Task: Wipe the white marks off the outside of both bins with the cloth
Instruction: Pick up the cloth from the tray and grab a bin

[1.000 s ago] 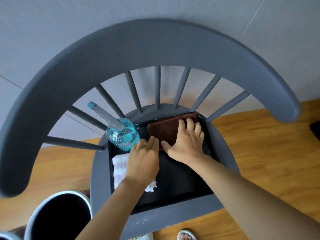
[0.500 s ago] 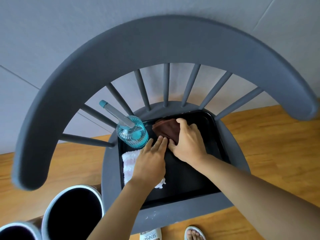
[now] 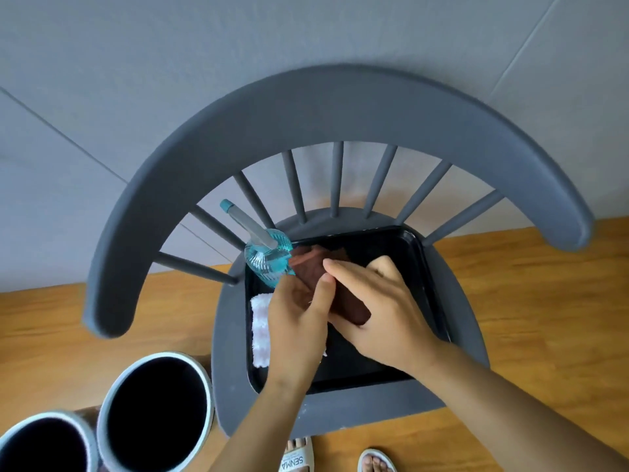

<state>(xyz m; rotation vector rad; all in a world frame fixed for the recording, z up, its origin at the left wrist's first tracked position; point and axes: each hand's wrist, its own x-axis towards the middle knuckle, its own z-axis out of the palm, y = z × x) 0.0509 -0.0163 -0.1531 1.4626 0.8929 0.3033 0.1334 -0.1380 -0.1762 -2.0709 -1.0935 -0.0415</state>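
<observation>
Here, brown cloth (image 3: 315, 267) between left hand (image 3: 296, 321), right hand (image 3: 381, 311)

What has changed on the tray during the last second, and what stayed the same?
The brown cloth, which lay flat at the back of the black tray, is now bunched and lifted toward the person. The right hand went from pressing on it to gripping it; the left hand now pinches its near edge. The blue spray bottle, white towel and two bins stayed put.

Head camera looks steeply down, close above the chair (image 3: 340, 107) seat and hands.
</observation>
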